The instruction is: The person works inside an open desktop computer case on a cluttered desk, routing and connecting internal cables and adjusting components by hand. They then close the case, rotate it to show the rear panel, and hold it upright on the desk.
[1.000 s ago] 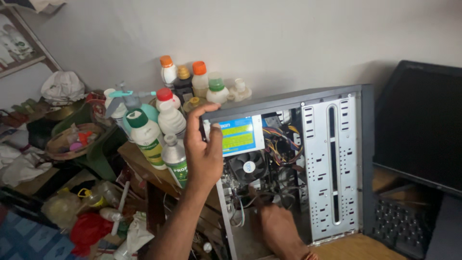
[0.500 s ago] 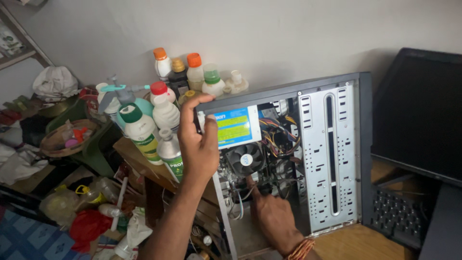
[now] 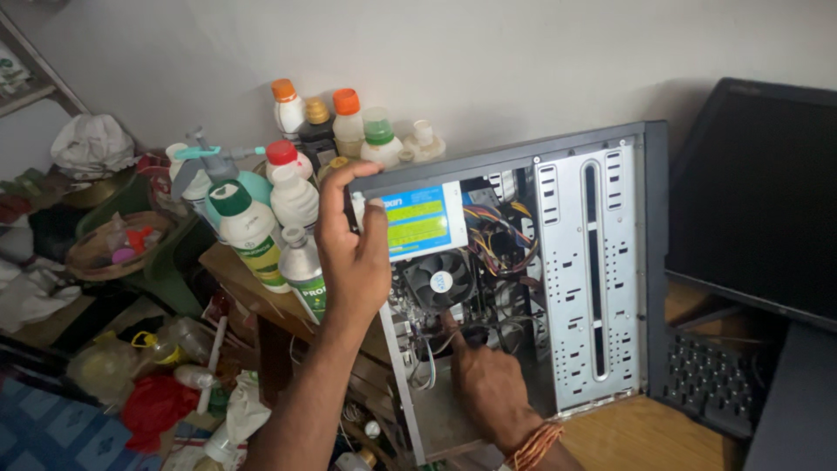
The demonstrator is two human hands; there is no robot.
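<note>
**A:** What are the hands doing?

**B:** The left hand [image 3: 353, 257] grips the top rear corner of an open computer case [image 3: 641, 262], fingers curled over the metal edge and thumb pressed against the side. The right hand [image 3: 488, 384] reaches down inside the case, its index finger stretched towards the parts below the cooling fan [image 3: 438, 281]; I cannot tell whether it pinches anything.

**A:** Where does the case stand?

**B:** Upright on a wooden surface [image 3: 649, 436], side panel off. Inside, a power supply with a blue and yellow label [image 3: 417, 220] sits at the top, just beside the left hand, with the fan right below it and a bundle of coloured wires [image 3: 497, 235] to its right.

**A:** What is nearby?

**B:** Plastic bottles [image 3: 292, 196] with coloured caps crowd the left of the case. A dark monitor [image 3: 754, 196] stands to the right, a black keyboard [image 3: 706, 384] beneath it.
</note>
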